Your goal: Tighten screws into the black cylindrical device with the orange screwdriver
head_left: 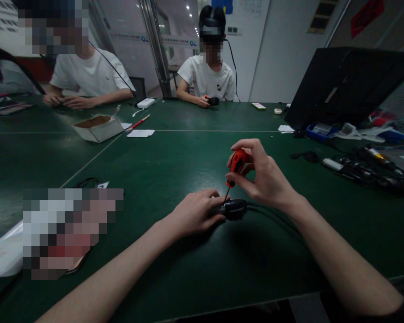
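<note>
My right hand (261,172) is closed around the red and black handle of a screwdriver (237,162). The screwdriver leans slightly, its thin shaft pointing down at a black oblong device (235,206) with a cable on its right end. Whether the tip sits in a screw is too small to tell. My left hand (200,208) grips the left end of that device and holds it against the green table (175,166). My left fingers cover part of the device, so its exact kind cannot be made out.
Across the table sit a person (210,74) holding a small black object and another person (90,74) at left. An open white box (97,128) and a red pencil-like stick (138,123) lie beyond my left hand. A black monitor (350,89) and bundled cables (373,170) are at right.
</note>
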The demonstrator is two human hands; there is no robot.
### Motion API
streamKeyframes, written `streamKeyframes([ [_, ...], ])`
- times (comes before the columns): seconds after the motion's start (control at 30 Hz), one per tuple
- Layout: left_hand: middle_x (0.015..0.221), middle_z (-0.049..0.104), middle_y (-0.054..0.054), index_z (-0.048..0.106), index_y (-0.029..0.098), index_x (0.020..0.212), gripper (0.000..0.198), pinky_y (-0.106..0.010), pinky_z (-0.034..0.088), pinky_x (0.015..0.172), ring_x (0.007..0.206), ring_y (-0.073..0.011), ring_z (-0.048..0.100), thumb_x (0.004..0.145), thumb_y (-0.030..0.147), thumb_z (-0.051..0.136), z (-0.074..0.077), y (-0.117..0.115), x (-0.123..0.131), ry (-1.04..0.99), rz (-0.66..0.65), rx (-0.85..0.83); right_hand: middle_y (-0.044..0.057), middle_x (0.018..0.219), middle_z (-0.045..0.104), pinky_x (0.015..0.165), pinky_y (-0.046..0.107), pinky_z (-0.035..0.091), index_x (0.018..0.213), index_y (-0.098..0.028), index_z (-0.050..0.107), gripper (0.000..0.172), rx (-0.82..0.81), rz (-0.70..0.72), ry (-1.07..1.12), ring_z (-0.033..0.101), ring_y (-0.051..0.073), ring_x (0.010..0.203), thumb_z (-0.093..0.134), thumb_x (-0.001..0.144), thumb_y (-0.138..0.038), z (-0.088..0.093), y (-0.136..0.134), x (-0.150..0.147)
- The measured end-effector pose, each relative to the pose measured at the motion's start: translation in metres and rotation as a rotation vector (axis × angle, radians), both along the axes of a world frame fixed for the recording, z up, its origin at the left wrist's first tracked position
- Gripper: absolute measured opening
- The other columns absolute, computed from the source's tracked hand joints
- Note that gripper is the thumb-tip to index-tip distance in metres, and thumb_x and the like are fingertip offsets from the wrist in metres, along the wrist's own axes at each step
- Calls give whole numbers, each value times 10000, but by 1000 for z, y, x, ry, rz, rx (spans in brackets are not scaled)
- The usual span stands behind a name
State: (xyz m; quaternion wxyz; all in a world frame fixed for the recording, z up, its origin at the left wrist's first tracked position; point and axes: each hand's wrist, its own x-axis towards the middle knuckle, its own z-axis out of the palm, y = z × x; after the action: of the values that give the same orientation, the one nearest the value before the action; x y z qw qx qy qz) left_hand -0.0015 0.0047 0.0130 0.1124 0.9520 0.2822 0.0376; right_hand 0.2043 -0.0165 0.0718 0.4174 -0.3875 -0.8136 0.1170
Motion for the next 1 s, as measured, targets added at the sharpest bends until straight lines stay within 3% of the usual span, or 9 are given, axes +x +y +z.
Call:
streamKeyframes([
  [0.2, 1134, 588, -91, 539, 240, 1300, 394, -333, 504, 765, 943, -253, 610, 913, 308, 570, 2, 0, 0, 7, -10, -11, 0, 925, 601, 593, 233, 510, 1266, -244, 395, 454, 197, -56, 36, 598, 118, 746, 630, 880, -285, -21, -3, -6],
  [0.33, 1123, 589, -91, 540, 241, 1290, 379, -351, 506, 803, 956, -255, 609, 916, 300, 557, 3, 0, -1, 1, -40, -35, 28, 995, 605, 612, 248, 537, 1363, -259, 336, 538, 139, -19, 68, 617, 139, 817, 573, 883, -201, -25, -10, -4],
  [0.47, 1106, 591, -90, 583, 223, 1216, 310, -350, 511, 789, 925, -248, 612, 917, 300, 545, 6, -2, -1, 16, -70, -38, 8, 957, 588, 551, 229, 530, 1395, -283, 284, 602, 140, 15, 123, 616, 130, 761, 566, 872, -183, -32, -12, -5],
  [0.7, 1111, 593, -95, 592, 208, 1211, 318, -365, 520, 791, 931, -253, 612, 910, 302, 554, 11, -5, 1, 24, -80, -52, -21, 899, 574, 488, 218, 490, 1369, -298, 288, 627, 197, -26, 154, 562, 97, 617, 656, 862, -270, -40, -7, -9],
  [0.83, 1145, 592, -91, 594, 219, 1218, 324, -362, 520, 810, 971, -256, 606, 907, 307, 563, 11, -5, 2, 9, -55, -65, 18, 1019, 595, 520, 215, 507, 1353, -302, 333, 584, 177, -17, 170, 596, 109, 696, 650, 863, -284, -38, -8, -9],
  [1.0, 1156, 595, -87, 606, 220, 1190, 303, -344, 517, 808, 985, -254, 604, 898, 295, 585, 9, -5, 2, 0, -32, -58, -3, 938, 583, 538, 212, 510, 1388, -300, 303, 590, 97, 10, 217, 587, 107, 702, 581, 880, -190, -38, -8, -11],
])
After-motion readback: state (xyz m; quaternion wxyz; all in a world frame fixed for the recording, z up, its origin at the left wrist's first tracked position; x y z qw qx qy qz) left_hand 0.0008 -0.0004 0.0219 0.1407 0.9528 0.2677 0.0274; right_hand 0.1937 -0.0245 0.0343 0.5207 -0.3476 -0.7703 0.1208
